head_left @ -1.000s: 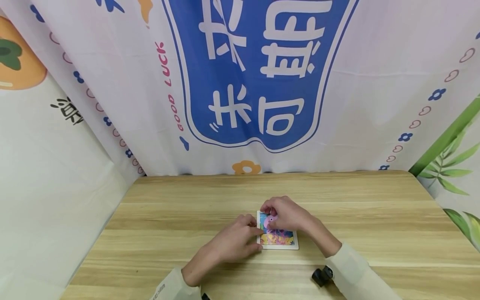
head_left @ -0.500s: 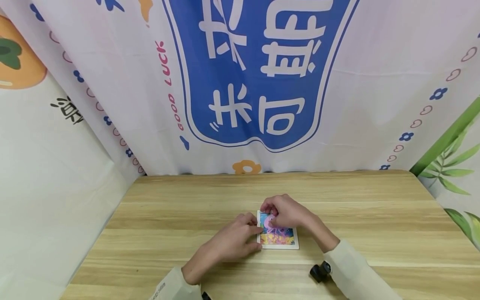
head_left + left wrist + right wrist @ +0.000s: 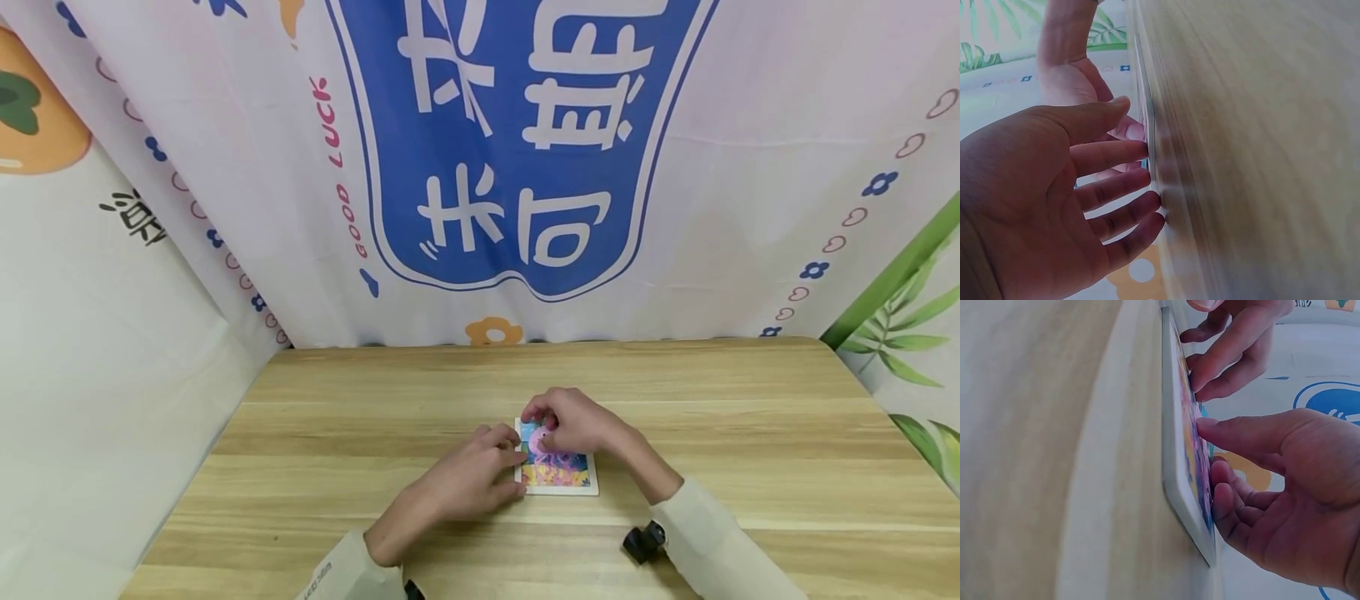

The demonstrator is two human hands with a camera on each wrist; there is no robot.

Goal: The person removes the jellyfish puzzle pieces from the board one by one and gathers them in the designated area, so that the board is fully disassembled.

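A small white-bordered picture board lies flat on the table, showing a pink octopus over a yellow and blue sea bed; it looks like a jigsaw puzzle in its tray. My left hand rests at its left edge, fingers spread and nearly straight, fingertips on the rim. My right hand is over the upper part, thumb and curled fingers pinching a light-blue puzzle piece at the upper left corner. In the right wrist view, a teal edge shows between thumb and fingers, slightly proud of the board. The right hand hides the board's upper right.
The wooden table extends around the board. A printed white cloth with a blue panel hangs behind its far edge. A black wrist device sits by the right sleeve.
Both hands stay almost in place. The right fingers shift very slightly on the picture, and more light blue shows at its upper left corner.
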